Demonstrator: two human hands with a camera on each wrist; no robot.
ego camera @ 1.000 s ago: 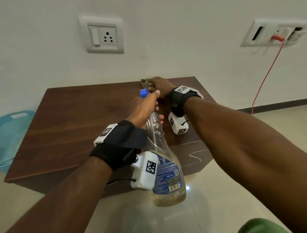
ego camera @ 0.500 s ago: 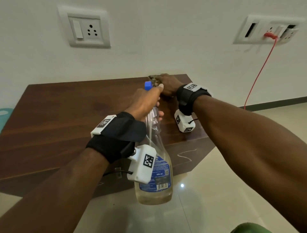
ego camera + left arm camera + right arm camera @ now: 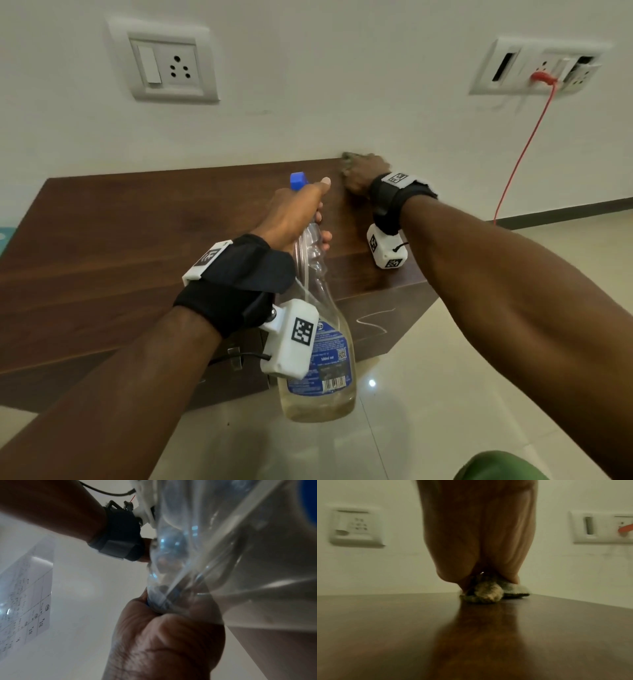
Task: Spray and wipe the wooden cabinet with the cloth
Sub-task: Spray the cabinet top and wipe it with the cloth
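The spray bottle (image 3: pixel 317 342) has a blue label with tiny words too small to read. The left hand (image 3: pixel 291 216) wraps its fingers around the bottle's neck, above the cabinet (image 3: pixel 120 246). The right hand (image 3: pixel 363 171) reaches far out and holds the bunched cloth (image 3: pixel 486 592) down on the cabinet top by the wall.

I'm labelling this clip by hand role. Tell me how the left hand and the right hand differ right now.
The left hand grips the spray bottle by its neck, held off the surface; the right hand presses the cloth onto the wooden cabinet. The left hand is nearer the front edge; the right hand is at the back edge by the wall. Both wear a black wrist strap with a white camera.
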